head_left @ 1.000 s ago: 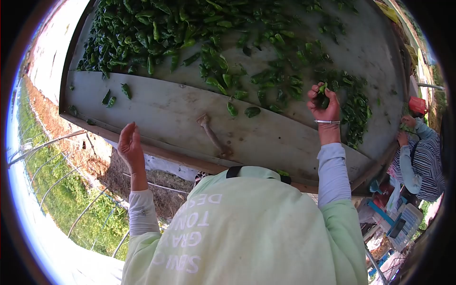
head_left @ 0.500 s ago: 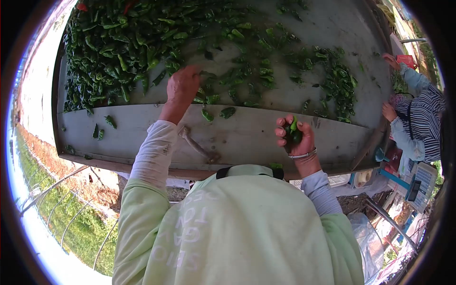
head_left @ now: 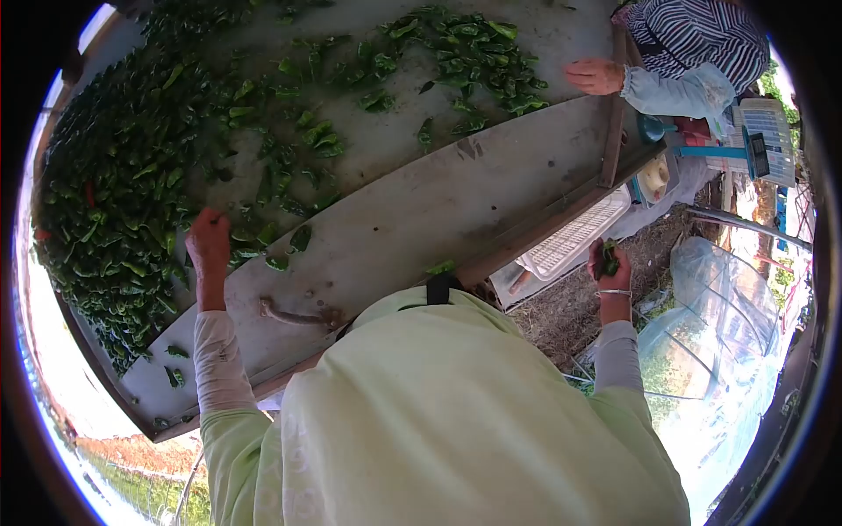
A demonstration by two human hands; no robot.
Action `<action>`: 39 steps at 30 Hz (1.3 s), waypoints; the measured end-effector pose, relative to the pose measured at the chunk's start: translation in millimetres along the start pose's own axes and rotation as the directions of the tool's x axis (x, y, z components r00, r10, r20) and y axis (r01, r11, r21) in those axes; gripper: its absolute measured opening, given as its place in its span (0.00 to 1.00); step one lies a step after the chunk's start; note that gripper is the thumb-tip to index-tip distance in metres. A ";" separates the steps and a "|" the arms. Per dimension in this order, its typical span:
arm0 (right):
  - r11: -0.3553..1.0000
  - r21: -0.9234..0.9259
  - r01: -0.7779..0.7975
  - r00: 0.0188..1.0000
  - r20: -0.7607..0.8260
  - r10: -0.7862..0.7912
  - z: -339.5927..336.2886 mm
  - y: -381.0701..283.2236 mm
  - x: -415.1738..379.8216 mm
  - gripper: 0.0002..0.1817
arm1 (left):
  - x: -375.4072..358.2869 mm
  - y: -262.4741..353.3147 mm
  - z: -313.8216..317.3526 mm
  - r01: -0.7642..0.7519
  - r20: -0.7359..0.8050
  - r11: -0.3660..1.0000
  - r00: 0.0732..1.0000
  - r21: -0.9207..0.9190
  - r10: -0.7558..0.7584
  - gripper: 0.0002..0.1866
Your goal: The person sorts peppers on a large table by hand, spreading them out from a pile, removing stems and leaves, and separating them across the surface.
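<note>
My left hand (head_left: 208, 245) is over the near side of the pepper pile, its fingers pinched together; whatever is between them is too small to make out. Around it on the grey sorting table (head_left: 412, 206) lie many green peppers (head_left: 114, 210), heaped at the left and thinning toward the middle. Out past the table's front edge, at the right, my right hand (head_left: 617, 267) is closed around a few dark green peppers (head_left: 606, 258). A couple of loose peppers (head_left: 301, 238) lie near the low board along the front.
Below the table's right part stands a white plastic crate (head_left: 574, 235). Another person in a striped top (head_left: 693, 39) is at the far right, one hand (head_left: 596, 76) over the table's end. A blue-armed scale (head_left: 756, 153) and clear plastic sheeting (head_left: 702, 316) are at the right.
My view has turned and shifted rightward. My right hand has moved from above the table's front board out beyond its edge, still holding peppers. My left hand stays by the pile.
</note>
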State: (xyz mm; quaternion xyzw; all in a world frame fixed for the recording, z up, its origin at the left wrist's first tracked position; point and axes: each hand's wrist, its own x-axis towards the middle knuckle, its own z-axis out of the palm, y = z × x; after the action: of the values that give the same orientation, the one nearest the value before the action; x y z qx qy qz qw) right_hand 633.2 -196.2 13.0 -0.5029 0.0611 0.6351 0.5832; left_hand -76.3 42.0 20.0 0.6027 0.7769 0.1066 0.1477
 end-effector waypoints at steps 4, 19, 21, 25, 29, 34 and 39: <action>0.335 -0.940 -0.060 0.788 -0.251 -0.562 -81.8 -42.9 52.9 0.28 | -5.7 6.8 -20.2 0.304 0.169 0.821 0.952 -0.483 -0.254 0.07; 0.494 -0.653 0.574 0.541 0.755 0.370 387.3 236.9 15.5 0.25 | -133.1 102.1 -20.1 0.538 0.500 -0.423 0.841 -0.729 0.207 0.05; 0.412 -0.669 0.618 0.542 0.743 0.393 397.1 243.7 11.7 0.23 | -141.1 105.9 -21.7 0.527 0.517 -0.388 0.845 -0.756 0.140 0.06; 0.027 -0.470 0.882 0.409 0.793 0.451 409.5 246.1 3.6 0.19 | -147.3 107.3 -27.4 0.424 0.425 0.220 0.904 -0.879 -0.044 0.10; 0.023 -0.465 0.885 0.396 0.778 0.487 414.5 251.6 -0.1 0.17 | -153.6 104.9 -11.3 0.363 0.341 0.358 0.932 -0.860 -0.124 0.05; 0.158 -0.817 0.555 0.522 0.490 0.698 414.7 244.7 0.5 0.17 | -160.9 107.1 -9.4 0.341 0.332 0.259 0.940 -0.903 -0.081 0.02; 0.369 -0.929 -0.010 0.252 0.355 0.900 409.3 229.0 6.8 0.11 | -164.1 110.0 -21.6 0.559 0.564 -0.172 0.826 -0.811 0.023 0.02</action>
State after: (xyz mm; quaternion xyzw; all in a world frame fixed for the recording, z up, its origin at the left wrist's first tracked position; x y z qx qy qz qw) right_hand 218.4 8.7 90.9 -0.2467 -0.3600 0.8993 -0.0288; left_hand 53.3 -89.0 94.5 0.1116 0.5001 0.4833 0.7098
